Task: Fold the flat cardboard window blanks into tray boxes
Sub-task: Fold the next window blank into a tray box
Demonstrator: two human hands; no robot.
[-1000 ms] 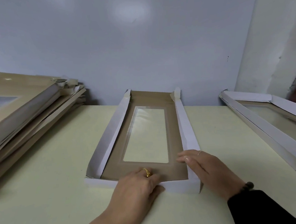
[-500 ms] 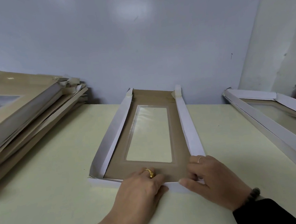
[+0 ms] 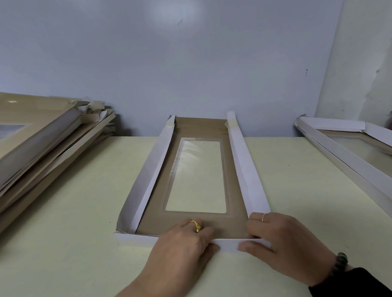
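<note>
A brown cardboard window blank [image 3: 230, 169] lies lengthwise on the pale table [image 3: 69, 238], its clear window in the middle. Both long white side flaps are raised and lean inward; the near white flap lies low along the front edge. My left hand [image 3: 181, 249] rests across the blank's near edge, fingers bent over onto the brown floor. My right hand [image 3: 282, 242] holds the near right corner, fingers curled inside at the foot of the right flap and thumb pressing the near flap from outside.
A tilted stack of flat blanks [image 3: 28, 155] fills the left side against the wall. A folded tray box [image 3: 358, 160] with white walls sits at the right. The blue-grey wall stands right behind the blank's far end.
My right hand slid from the right side flap down to the near right corner and closed on it, thumb under the near flap. My left hand stayed on the near edge.
</note>
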